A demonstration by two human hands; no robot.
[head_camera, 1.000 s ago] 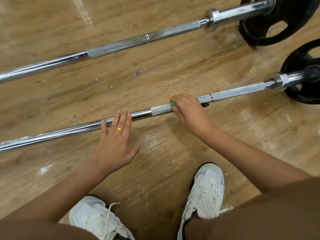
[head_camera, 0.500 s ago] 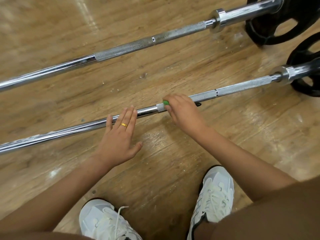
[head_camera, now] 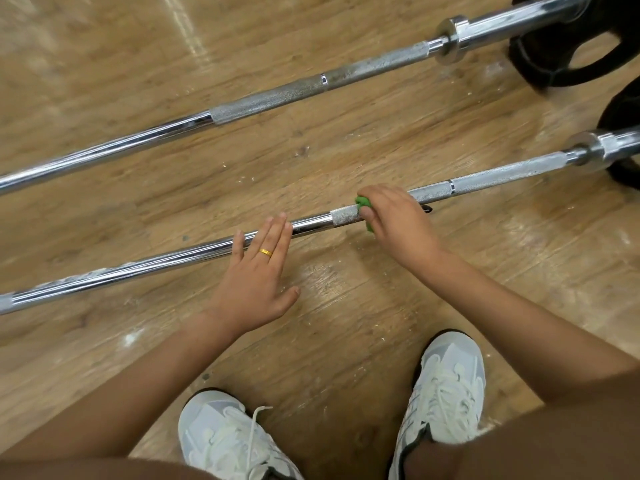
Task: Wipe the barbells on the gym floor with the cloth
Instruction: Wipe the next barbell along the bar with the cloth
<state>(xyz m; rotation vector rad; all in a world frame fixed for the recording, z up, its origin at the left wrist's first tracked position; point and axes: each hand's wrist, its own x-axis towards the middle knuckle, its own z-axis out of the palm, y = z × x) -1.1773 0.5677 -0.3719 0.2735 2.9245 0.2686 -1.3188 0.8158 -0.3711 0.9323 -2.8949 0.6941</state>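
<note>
- I find the green cloth point(head_camera: 363, 202) bunched beneath the right hand point(head_camera: 394, 220). That hand is curled over it and clamps it round the near barbell point(head_camera: 156, 263), where the knurled grip begins. Only scraps of green show, at the thumb side.
- The near barbell lies on the wooden gym floor point(head_camera: 104, 81), running from lower left to upper right.
- The left hand point(head_camera: 256, 275) lies released and flat, grasping nothing. Its fingers are straight and together, with the tips resting on the smooth chrome shaft just left of the cloth. The thumb is spread over the floor, and a gold ring point(head_camera: 266, 252) sits on one finger.
- A small dark item pokes out beside the right hand on the bar's near side. I cannot tell what it is.
- To the right, the knurled run ends at a chrome collar point(head_camera: 588, 150) against a black plate point(head_camera: 623, 105), which the frame edge cuts off.
- The far barbell point(head_camera: 277, 95) lies roughly parallel, well apart, with neither hand on it. Its own collar point(head_camera: 450, 39) and black plate point(head_camera: 526, 60) occupy the upper right corner, near the first plate.
- White specks and scuffs mark the floor between and around the bars.
- A left shoe point(head_camera: 228, 441) and a right shoe point(head_camera: 446, 386), both white and laced, stand on the floor below the hands.
</note>
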